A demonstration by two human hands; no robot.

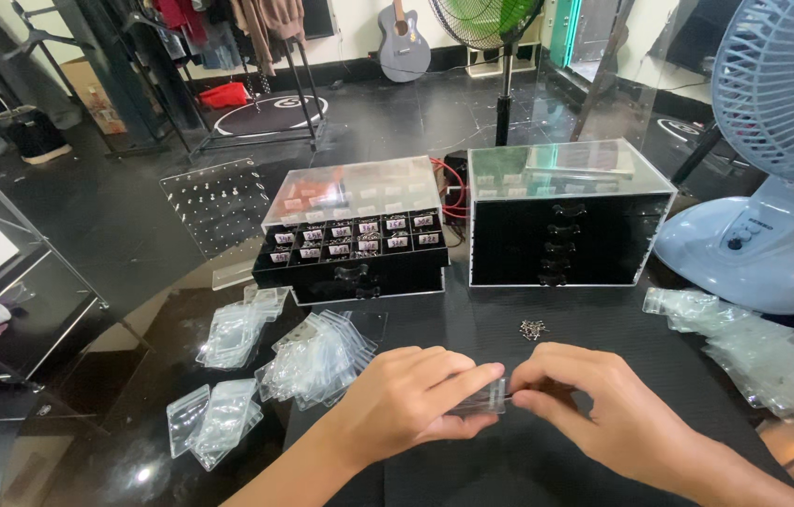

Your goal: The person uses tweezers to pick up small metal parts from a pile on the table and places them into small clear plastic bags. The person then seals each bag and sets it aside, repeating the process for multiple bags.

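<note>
My left hand (411,399) and my right hand (594,404) meet over a black mat (547,347), both pinching one small clear zip bag (483,398) between their fingertips. A little heap of tiny metal pieces (534,329) lies on the mat just beyond the hands. To the left of my left hand are piles of empty clear zip bags (317,361), with more clear bags (228,333) and another pile (214,418) further left. More clear bags (763,352) are heaped to the right of my right hand.
Two black acrylic drawer boxes stand at the back: the left box (350,235) has an open drawer of small labelled compartments, the right box (566,221) is closed. A pale blue desk fan (777,160) stands at right. A clear perforated panel (219,202) leans at back left.
</note>
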